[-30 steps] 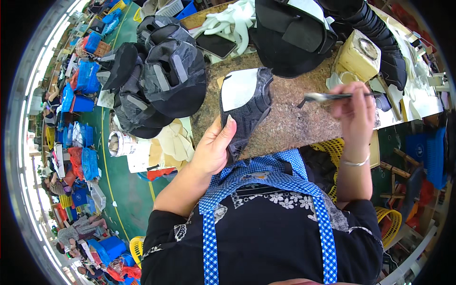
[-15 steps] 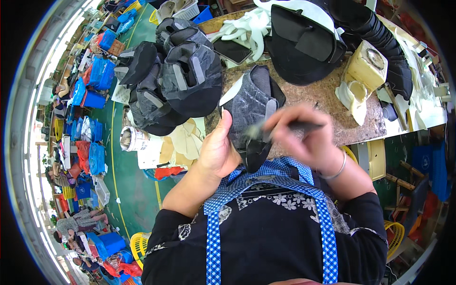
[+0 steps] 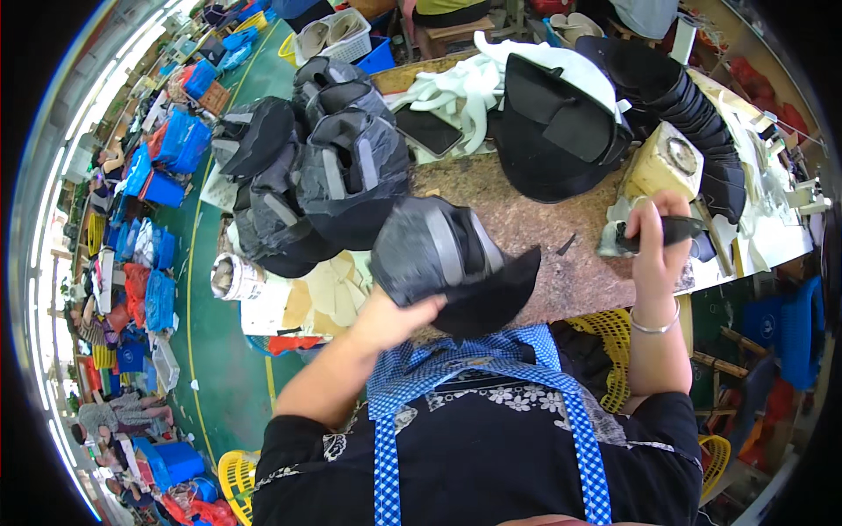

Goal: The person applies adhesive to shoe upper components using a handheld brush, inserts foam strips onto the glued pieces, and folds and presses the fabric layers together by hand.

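My left hand (image 3: 393, 317) grips a grey-and-black shoe upper (image 3: 421, 241) from its near side, over the front of the worktable. The upper lies tilted, with light grey strips on it and a wide black flap pointing right. My right hand (image 3: 660, 254), on the right, is closed around the dark handle of a brush (image 3: 680, 230). The brush's bristle end is at the whitish mouth of a yellowed glue container (image 3: 668, 162); whether it dips in is unclear. More shoe uppers (image 3: 355, 162) are heaped left of the hands.
Large black pieces (image 3: 553, 149) stand at the table's back beside white strips (image 3: 465, 96) and a phone (image 3: 430, 130). Stacked black pieces (image 3: 693, 123) curve along the right. A white bucket (image 3: 237, 277) is at the left; a yellow basket (image 3: 605, 337) sits below the table edge.
My right hand has moved right with the brush, from the upper to the glue container. The upper in my left hand has turned, its black flap now pointing right, and shifted slightly left.
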Action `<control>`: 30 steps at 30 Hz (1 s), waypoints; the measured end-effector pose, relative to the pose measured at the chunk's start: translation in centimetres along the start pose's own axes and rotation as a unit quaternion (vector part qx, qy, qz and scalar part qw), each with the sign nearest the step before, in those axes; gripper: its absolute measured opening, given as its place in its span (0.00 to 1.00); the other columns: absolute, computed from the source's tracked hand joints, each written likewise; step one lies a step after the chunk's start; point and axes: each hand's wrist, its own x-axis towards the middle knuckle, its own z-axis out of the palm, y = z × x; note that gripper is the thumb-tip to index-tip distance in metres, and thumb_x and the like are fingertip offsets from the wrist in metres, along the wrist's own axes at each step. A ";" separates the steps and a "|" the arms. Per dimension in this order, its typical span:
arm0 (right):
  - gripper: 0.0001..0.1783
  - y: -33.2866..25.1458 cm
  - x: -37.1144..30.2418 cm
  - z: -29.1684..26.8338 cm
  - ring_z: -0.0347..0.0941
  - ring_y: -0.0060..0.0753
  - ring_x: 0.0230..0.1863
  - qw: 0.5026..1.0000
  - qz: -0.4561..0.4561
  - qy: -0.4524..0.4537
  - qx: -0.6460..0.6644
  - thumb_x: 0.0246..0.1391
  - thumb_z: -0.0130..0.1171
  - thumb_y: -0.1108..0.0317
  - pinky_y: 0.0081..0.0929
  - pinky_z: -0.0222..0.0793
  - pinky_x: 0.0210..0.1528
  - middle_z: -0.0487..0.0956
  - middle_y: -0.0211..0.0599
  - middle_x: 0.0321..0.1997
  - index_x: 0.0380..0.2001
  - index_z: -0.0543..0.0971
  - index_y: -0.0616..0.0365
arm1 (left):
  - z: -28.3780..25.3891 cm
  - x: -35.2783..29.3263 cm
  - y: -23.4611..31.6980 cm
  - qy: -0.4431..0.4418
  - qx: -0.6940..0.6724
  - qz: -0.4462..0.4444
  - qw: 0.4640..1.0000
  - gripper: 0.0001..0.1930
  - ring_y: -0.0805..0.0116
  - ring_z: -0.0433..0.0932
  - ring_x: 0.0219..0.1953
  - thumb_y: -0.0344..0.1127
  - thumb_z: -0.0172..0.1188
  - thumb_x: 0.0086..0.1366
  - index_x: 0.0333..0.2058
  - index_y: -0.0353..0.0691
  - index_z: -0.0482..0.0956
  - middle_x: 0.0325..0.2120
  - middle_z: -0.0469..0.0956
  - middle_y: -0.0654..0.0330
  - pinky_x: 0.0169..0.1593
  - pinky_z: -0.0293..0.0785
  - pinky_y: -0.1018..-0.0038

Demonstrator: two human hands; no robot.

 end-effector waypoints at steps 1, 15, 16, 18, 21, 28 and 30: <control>0.08 0.6 0.9 -0.2 0.62 0.13 0.19 0.994 -0.016 0.012 -0.107 0.51 0.54 0.68 0.14 0.56 0.21 0.69 0.27 0.18 0.28 0.66 0.58 | -0.7 1.9 0.0 0.005 0.040 0.083 0.996 0.20 0.68 0.70 0.43 0.25 0.58 0.49 0.44 0.36 0.71 0.40 0.73 0.60 0.49 0.64 0.72; 0.17 2.4 10.2 1.9 0.73 0.50 0.29 0.815 -0.035 -0.055 -0.576 0.44 0.52 0.61 0.41 0.67 0.32 0.75 0.49 0.23 0.36 0.73 0.61 | 0.6 7.9 -3.8 0.131 -0.355 -0.203 0.903 0.27 0.54 0.68 0.49 0.47 0.56 0.56 0.43 0.27 0.66 0.44 0.68 0.43 0.52 0.64 0.65; 0.16 1.9 9.4 1.9 0.72 0.49 0.27 0.837 -0.092 -0.043 -0.538 0.43 0.53 0.63 0.40 0.66 0.30 0.75 0.48 0.22 0.35 0.73 0.61 | 0.7 7.2 -3.8 0.071 -0.337 -0.183 0.921 0.29 0.50 0.65 0.52 0.51 0.52 0.58 0.44 0.26 0.65 0.47 0.66 0.39 0.54 0.63 0.63; 0.15 0.2 6.9 1.9 0.70 0.47 0.24 0.865 -0.194 -0.049 -0.461 0.39 0.54 0.67 0.37 0.64 0.27 0.73 0.44 0.20 0.34 0.73 0.61 | 0.1 6.3 -3.3 0.021 -0.415 -0.186 0.890 0.32 0.51 0.65 0.52 0.55 0.48 0.59 0.46 0.26 0.64 0.47 0.66 0.40 0.55 0.62 0.64; 0.15 -1.0 2.2 2.5 0.66 0.38 0.19 0.832 -0.381 -0.117 -0.387 0.33 0.54 0.68 0.32 0.60 0.22 0.68 0.36 0.18 0.32 0.73 0.57 | -0.7 5.6 -2.6 -0.088 -0.554 -0.163 0.811 0.38 0.54 0.65 0.53 0.63 0.38 0.59 0.49 0.27 0.62 0.48 0.67 0.43 0.56 0.59 0.65; 0.09 2.0 -2.9 -1.8 0.69 0.33 0.21 0.843 -0.186 -0.251 -0.438 0.36 0.61 0.68 0.27 0.64 0.24 0.70 0.32 0.20 0.24 0.73 0.54 | -0.5 0.9 -4.9 0.111 -0.428 -0.291 0.848 0.18 0.60 0.74 0.44 0.26 0.50 0.58 0.48 0.29 0.65 0.42 0.73 0.51 0.48 0.70 0.67; 0.12 3.8 -1.8 -5.3 0.71 0.23 0.25 0.968 -0.021 0.035 -0.248 0.40 0.62 0.77 0.17 0.66 0.29 0.73 0.33 0.25 0.19 0.67 0.57 | 0.3 -0.1 -4.8 0.094 -0.455 -0.284 0.839 0.17 0.60 0.74 0.44 0.24 0.50 0.57 0.47 0.30 0.65 0.41 0.73 0.51 0.48 0.71 0.68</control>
